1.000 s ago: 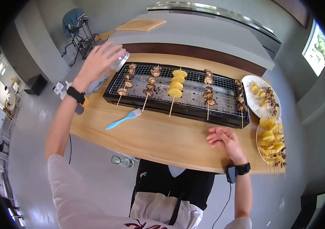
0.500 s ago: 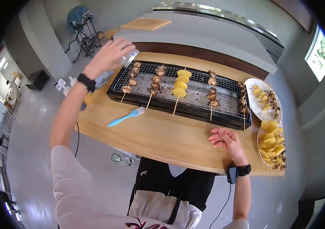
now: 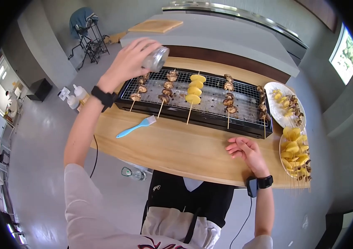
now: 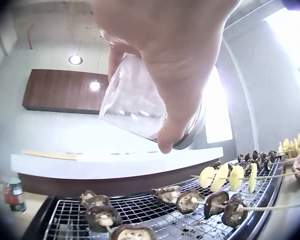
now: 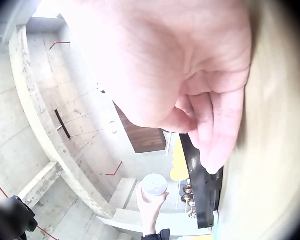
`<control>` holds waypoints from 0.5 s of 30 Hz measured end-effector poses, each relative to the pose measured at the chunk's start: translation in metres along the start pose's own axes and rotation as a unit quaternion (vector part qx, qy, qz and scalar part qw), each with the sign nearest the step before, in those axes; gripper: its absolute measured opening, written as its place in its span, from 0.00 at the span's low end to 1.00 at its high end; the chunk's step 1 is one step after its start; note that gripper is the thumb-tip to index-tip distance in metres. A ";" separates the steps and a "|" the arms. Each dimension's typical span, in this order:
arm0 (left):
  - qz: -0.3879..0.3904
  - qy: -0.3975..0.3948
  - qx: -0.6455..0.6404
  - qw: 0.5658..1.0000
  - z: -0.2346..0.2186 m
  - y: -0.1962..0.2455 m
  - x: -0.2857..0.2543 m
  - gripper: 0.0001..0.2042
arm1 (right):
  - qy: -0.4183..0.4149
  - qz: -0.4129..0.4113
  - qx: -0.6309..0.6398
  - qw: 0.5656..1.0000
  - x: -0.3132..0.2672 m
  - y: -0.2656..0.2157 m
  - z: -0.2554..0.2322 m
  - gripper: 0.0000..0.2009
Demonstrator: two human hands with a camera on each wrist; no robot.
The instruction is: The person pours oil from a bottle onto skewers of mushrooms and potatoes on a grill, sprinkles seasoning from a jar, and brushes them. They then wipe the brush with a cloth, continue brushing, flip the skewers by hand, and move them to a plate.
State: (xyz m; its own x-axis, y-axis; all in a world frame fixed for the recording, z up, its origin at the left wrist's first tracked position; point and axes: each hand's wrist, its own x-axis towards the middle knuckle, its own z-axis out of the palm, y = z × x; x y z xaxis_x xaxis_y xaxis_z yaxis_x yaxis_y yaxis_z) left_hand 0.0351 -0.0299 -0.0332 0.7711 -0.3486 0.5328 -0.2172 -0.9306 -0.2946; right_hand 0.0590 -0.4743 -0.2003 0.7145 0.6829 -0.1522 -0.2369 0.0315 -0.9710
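Left grip [image 3: 131, 62] high, jar [image 3: 156, 60] aslant

bright daylight at a window [image 3: 345, 54], right wrist view washed out, fisheye bending, dark corners

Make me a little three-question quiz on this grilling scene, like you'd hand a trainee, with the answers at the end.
1. Counting: how many skewers lie across the grill?

2. True or false: the blue basting brush lies on the wooden table, on the person's side of the grill.

3. Multiple choice: what does the person's left grip hold?
A) a squeeze bottle
B) a clear jar
C) a wooden board

Key:
1. Five: four of mushrooms and one of yellow slices.
2. True.
3. B.
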 end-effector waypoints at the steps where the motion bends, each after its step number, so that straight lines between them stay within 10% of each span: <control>1: 0.007 -0.002 -0.011 1.000 0.008 0.001 0.007 0.38 | 0.000 0.004 -0.003 1.000 -0.001 0.002 0.000 0.16; 15: 0.124 -0.055 0.110 0.985 0.009 0.022 0.023 0.35 | -0.004 -0.011 -0.009 1.000 0.001 0.002 -0.002 0.16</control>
State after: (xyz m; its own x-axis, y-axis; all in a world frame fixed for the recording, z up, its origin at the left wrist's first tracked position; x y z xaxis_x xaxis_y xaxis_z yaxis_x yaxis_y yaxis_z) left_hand 0.0531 -0.0577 -0.0347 0.7730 -0.5369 0.3379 -0.2810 -0.7673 -0.5764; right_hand 0.0609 -0.4749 -0.2028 0.7135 0.6886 -0.1297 -0.2098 0.0333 -0.9772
